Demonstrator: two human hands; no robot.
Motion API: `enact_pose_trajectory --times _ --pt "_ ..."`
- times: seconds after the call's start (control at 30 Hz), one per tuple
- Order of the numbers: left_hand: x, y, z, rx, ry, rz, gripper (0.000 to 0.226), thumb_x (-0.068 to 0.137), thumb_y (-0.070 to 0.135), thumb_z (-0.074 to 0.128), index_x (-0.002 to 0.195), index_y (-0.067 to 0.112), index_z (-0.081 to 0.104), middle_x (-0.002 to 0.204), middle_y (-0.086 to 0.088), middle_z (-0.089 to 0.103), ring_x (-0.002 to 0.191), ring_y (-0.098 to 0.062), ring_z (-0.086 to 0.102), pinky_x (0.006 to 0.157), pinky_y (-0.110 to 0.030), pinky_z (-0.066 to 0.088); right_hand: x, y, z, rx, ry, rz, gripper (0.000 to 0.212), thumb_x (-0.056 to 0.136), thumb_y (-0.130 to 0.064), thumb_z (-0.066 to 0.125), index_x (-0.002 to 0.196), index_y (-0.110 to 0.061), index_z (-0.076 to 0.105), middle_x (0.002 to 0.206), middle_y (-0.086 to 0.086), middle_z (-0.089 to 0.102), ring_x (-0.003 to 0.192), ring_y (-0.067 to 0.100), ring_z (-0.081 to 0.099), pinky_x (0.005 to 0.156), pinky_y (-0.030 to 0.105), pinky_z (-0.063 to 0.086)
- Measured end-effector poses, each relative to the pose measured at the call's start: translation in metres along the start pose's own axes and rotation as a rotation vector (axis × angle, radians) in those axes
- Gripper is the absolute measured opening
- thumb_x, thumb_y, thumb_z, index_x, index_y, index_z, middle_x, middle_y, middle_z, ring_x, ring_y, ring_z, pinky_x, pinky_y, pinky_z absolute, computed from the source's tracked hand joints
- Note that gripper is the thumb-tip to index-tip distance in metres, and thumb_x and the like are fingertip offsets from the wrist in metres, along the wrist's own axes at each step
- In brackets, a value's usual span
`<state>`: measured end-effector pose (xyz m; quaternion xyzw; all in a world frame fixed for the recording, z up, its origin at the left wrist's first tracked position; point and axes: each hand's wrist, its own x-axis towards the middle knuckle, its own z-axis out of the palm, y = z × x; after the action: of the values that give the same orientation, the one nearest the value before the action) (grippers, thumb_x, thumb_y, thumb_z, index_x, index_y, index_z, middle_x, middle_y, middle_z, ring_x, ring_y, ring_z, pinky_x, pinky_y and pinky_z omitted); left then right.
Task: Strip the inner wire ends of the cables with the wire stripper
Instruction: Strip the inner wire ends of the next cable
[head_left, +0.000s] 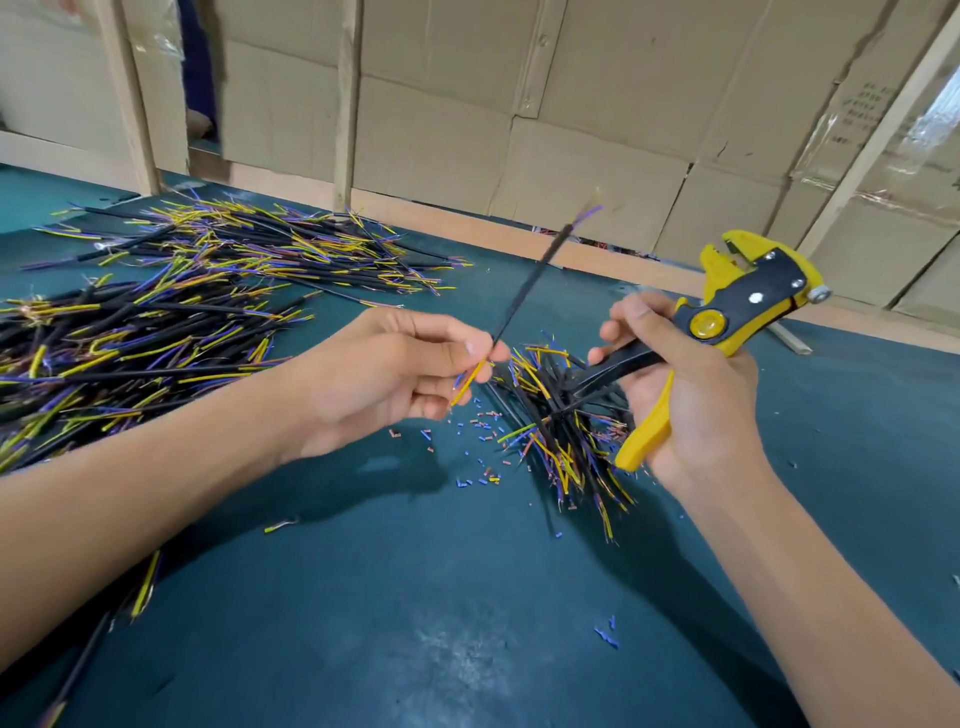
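My left hand (410, 374) pinches one black cable (530, 280) near its lower end, where yellow and blue inner wires stick out below my fingers. The cable slants up and to the right, its far end blurred. My right hand (680, 395) grips the handles of a yellow and black wire stripper (737, 301), its jaws pointing up and right, away from the cable. Under and between my hands lies a small heap of black cables (566, 431) with yellow, blue and brown wire ends.
Two large piles of the same cables (156, 312) cover the left of the dark teal table (415, 597). Small bits of cut insulation (483, 457) lie scattered in the middle. Cardboard boxes (571, 104) and wooden posts wall off the far side.
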<state>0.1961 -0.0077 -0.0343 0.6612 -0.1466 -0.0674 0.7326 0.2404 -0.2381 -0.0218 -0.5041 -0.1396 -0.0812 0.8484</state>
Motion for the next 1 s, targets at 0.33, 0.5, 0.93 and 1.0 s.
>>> enact_pose_trajectory --times 0.33,0.5,0.93,1.0 --pt "0.001 0.003 0.009 -0.339 0.072 -0.012 0.022 0.081 0.021 0.071 0.102 0.021 0.077 0.098 0.004 0.073 0.062 -0.008 0.063 0.055 -0.020 0.046 -0.019 0.014 0.013 -0.184 -0.319 0.167 0.007 0.082 -0.008 0.073 0.077 -0.011 0.077 0.079 0.016 0.069 0.068 0.027 0.065 0.064 0.038 0.055" --pt "0.000 0.004 0.015 -0.365 0.098 -0.005 0.023 0.078 0.023 0.073 0.100 0.027 0.076 0.077 0.010 0.064 0.059 -0.007 0.064 0.051 -0.019 0.044 -0.028 0.014 0.020 -0.222 -0.396 0.179 0.003 0.080 -0.008 0.075 0.080 -0.011 0.077 0.082 0.019 0.071 0.070 0.030 0.068 0.063 0.039 0.055" --pt "-0.003 0.005 0.023 -0.264 0.154 0.030 0.024 0.076 0.028 0.074 0.100 0.027 0.076 0.079 0.008 0.060 0.046 -0.006 0.054 0.047 -0.018 0.032 -0.027 0.011 0.023 -0.146 -0.323 0.193 0.005 0.077 -0.003 0.073 0.079 -0.007 0.073 0.072 0.015 0.067 0.069 0.030 0.067 0.065 0.041 0.055" --pt "-0.003 0.005 0.022 -0.237 0.155 0.028 0.022 0.079 0.028 0.073 0.100 0.025 0.076 0.081 0.006 0.063 0.046 -0.007 0.052 0.047 -0.019 0.034 -0.026 0.012 0.023 -0.131 -0.294 0.203 0.009 0.076 -0.002 0.073 0.084 -0.004 0.070 0.071 0.014 0.066 0.068 0.030 0.067 0.064 0.040 0.056"
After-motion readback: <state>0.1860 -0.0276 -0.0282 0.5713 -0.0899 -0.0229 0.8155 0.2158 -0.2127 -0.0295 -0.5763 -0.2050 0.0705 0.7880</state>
